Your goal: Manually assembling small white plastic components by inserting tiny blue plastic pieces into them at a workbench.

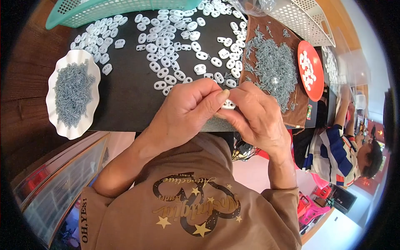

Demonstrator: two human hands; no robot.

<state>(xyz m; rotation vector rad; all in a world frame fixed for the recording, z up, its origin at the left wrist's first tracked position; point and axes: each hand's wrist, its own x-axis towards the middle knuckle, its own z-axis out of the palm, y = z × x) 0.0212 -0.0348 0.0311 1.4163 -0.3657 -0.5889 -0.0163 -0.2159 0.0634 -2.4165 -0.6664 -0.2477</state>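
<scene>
Both of my hands meet over the front edge of the dark table, closed around one small white two-hole cord lock. My left hand pinches its left side, the thumb pressed on top. From the right, my right hand grips the same piece with thumb and bent fingers. Only part of the cord lock shows between the fingertips. Just beyond my hands, many loose white cord locks lie spread over the table. On a brown cloth to the right is a heap of small grey springs.
A white wavy-edged dish of grey springs stands at left. A red plate with small white parts is at right. A green basket and a white basket line the back. Another person works at far right.
</scene>
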